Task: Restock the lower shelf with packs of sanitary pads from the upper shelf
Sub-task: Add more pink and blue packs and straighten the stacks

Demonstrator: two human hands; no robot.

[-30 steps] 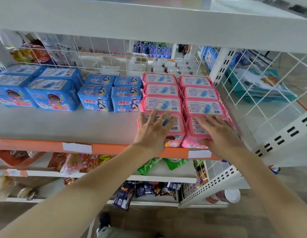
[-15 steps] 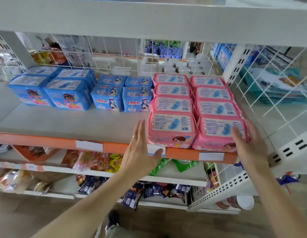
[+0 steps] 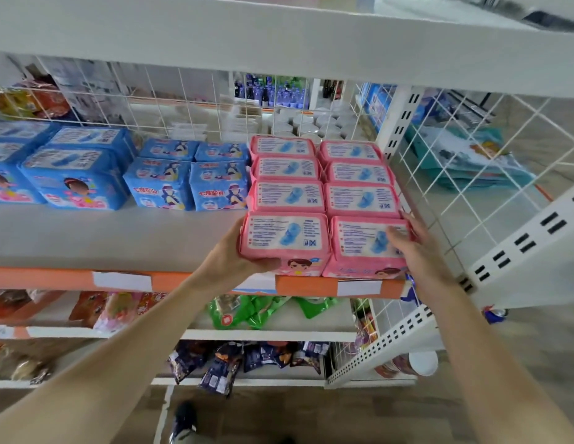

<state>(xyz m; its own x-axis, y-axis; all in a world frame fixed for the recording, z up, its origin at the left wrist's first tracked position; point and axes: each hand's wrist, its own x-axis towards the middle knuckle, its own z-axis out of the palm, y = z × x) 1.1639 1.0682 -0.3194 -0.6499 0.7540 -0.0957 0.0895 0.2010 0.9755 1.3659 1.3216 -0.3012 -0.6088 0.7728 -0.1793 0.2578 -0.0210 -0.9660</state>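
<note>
Both hands now around the front pink packs [image 3: 284, 240].

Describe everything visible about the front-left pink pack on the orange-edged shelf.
The front-left pink pack is a soft, glossy plastic packet with a white printed label and blue pad drawing on top and a cartoon face in front. It sits at the shelf edge, touching its pink neighbour. The left hand grips its left side and lower front.
</note>
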